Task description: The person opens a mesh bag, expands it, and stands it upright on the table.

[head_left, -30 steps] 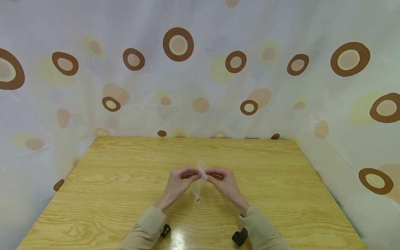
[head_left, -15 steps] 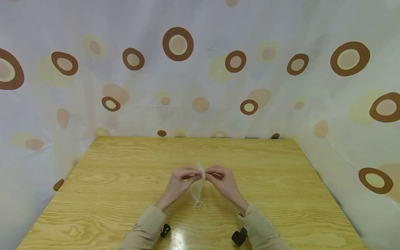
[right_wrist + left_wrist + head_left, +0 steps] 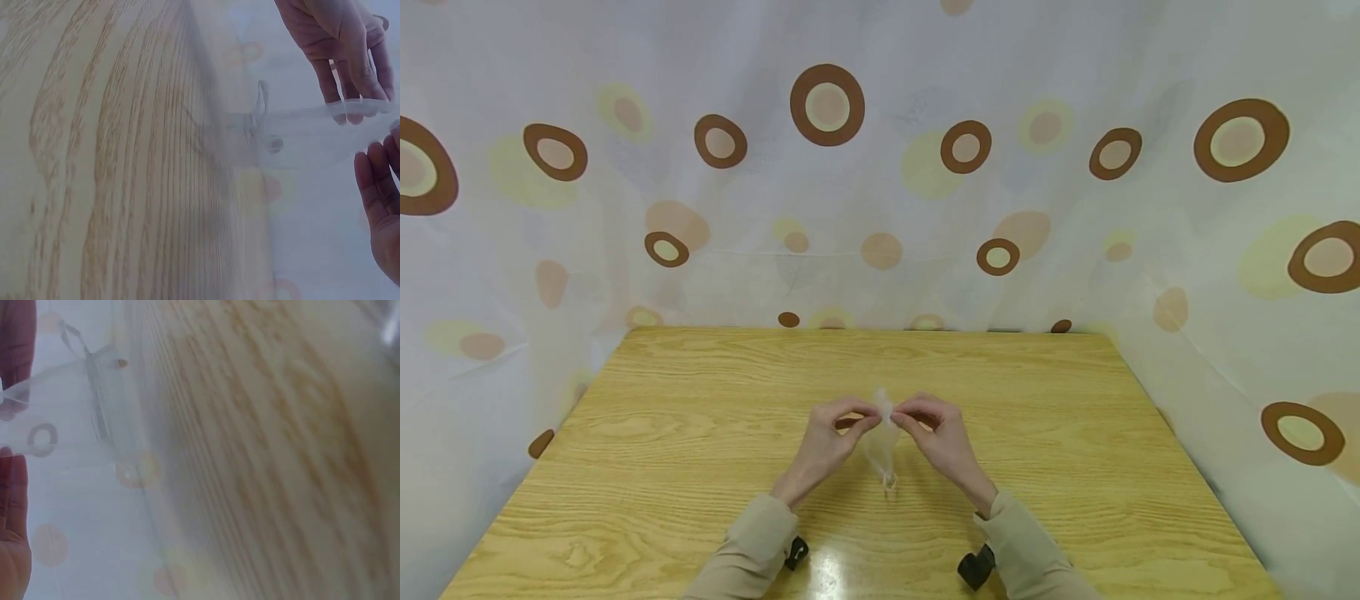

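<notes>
A small translucent white drawstring bag (image 3: 880, 450) hangs between the hands, thin cord loops at its lower end. My left hand (image 3: 829, 437) pinches its upper edge between thumb and fingers from the left. From the opposite side my right hand (image 3: 942, 433) pinches that edge too, its fingertips close to the left ones. In the left wrist view the sheer bag (image 3: 69, 415) spreads out sideways, and the wall pattern shows through it. The right wrist view has the left hand (image 3: 353, 50) above the bag (image 3: 306, 134) and the right hand (image 3: 381, 194) below.
A wooden table (image 3: 700, 383) lies under the hands. Behind and at both sides hangs a pale sheet (image 3: 880, 192) with brown, peach and yellow round shapes. Black straps (image 3: 976, 568) show at both beige sleeves (image 3: 748, 542).
The bag's lower end with its cord loops has swung slightly to the right, and its upper edge has shifted between the fingertips. Both hands stay nearly in place.
</notes>
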Demonstrator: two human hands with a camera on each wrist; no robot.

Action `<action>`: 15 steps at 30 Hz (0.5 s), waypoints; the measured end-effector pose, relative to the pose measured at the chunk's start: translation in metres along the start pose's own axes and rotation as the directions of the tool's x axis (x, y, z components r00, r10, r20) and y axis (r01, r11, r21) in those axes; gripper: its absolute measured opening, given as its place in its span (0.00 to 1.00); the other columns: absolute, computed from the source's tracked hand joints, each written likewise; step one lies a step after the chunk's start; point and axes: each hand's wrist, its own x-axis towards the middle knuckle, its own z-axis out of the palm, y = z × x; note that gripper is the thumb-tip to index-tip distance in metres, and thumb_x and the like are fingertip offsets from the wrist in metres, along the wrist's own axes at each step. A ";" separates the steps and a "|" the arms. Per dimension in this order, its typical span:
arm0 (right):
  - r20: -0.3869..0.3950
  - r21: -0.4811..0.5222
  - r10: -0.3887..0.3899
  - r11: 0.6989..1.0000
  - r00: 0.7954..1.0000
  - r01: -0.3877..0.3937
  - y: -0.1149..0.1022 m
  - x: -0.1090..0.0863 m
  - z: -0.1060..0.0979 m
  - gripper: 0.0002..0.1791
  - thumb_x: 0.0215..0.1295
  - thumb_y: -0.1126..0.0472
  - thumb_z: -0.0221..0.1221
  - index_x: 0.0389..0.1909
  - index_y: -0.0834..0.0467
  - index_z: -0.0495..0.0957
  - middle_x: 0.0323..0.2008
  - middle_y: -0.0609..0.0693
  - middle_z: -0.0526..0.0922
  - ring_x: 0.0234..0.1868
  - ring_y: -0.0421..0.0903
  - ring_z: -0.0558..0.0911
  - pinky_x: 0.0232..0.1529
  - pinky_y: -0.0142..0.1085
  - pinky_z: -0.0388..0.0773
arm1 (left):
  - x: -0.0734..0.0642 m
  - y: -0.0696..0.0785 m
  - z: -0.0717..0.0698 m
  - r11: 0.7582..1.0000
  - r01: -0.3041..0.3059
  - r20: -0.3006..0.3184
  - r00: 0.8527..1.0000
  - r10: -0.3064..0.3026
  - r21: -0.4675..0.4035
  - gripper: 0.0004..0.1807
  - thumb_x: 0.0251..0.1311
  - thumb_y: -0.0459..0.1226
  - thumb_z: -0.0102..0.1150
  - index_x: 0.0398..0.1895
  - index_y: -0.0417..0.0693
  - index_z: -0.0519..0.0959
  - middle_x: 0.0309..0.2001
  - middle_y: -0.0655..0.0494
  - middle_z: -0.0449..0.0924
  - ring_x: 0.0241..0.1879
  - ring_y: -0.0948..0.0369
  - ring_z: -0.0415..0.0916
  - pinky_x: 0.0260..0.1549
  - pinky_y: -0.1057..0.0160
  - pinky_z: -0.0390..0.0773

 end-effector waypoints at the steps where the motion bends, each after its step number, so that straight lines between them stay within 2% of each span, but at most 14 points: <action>1: -0.004 -0.006 -0.011 1.000 1.000 0.011 0.001 0.000 0.000 0.04 0.64 0.75 0.62 0.36 0.68 0.84 0.34 0.64 0.83 0.35 0.40 0.85 0.43 0.31 0.85 | 0.000 0.000 0.000 1.000 0.001 -0.005 1.000 -0.001 0.009 0.05 0.65 0.31 0.64 0.41 0.43 0.86 0.40 0.46 0.89 0.41 0.51 0.86 0.42 0.59 0.87; 3: -0.010 -0.017 -0.026 1.000 1.000 0.026 0.001 0.000 -0.002 0.04 0.64 0.76 0.62 0.37 0.68 0.84 0.34 0.63 0.83 0.36 0.41 0.85 0.43 0.31 0.85 | -0.001 0.000 -0.001 1.000 0.007 -0.017 1.000 -0.007 0.010 0.05 0.65 0.31 0.64 0.41 0.43 0.86 0.40 0.47 0.88 0.42 0.52 0.86 0.42 0.56 0.87; 7: -0.007 -0.028 -0.024 0.999 1.000 0.024 0.001 0.001 -0.003 0.05 0.64 0.75 0.62 0.38 0.67 0.84 0.36 0.63 0.84 0.38 0.37 0.85 0.43 0.31 0.85 | -0.001 -0.001 -0.002 1.000 0.003 -0.034 0.999 -0.003 -0.001 0.04 0.65 0.31 0.64 0.41 0.43 0.85 0.40 0.46 0.88 0.41 0.51 0.86 0.41 0.54 0.88; 11: -0.005 -0.029 -0.008 1.000 1.000 0.008 0.000 0.000 -0.004 0.05 0.65 0.75 0.62 0.39 0.66 0.83 0.36 0.64 0.85 0.37 0.46 0.86 0.43 0.30 0.84 | 0.000 -0.002 -0.002 1.000 -0.018 -0.033 0.999 0.019 0.012 0.04 0.65 0.30 0.64 0.42 0.42 0.83 0.39 0.46 0.87 0.39 0.51 0.86 0.39 0.56 0.88; 14: -0.011 -0.022 0.013 1.000 1.000 -0.014 -0.001 0.000 -0.005 0.04 0.66 0.74 0.61 0.39 0.67 0.82 0.36 0.64 0.85 0.37 0.51 0.86 0.43 0.29 0.84 | 0.001 -0.003 -0.004 0.997 -0.059 -0.008 0.998 0.060 0.051 0.07 0.67 0.29 0.61 0.46 0.42 0.82 0.40 0.46 0.86 0.39 0.52 0.84 0.38 0.58 0.88; 15: -0.013 -0.022 0.018 1.000 1.000 -0.018 -0.002 0.000 -0.006 0.04 0.66 0.74 0.61 0.39 0.67 0.82 0.36 0.64 0.84 0.37 0.50 0.86 0.44 0.29 0.84 | 0.001 -0.003 -0.004 0.994 -0.080 0.006 0.997 0.079 0.069 0.08 0.68 0.28 0.60 0.48 0.42 0.82 0.40 0.46 0.86 0.38 0.53 0.84 0.39 0.59 0.88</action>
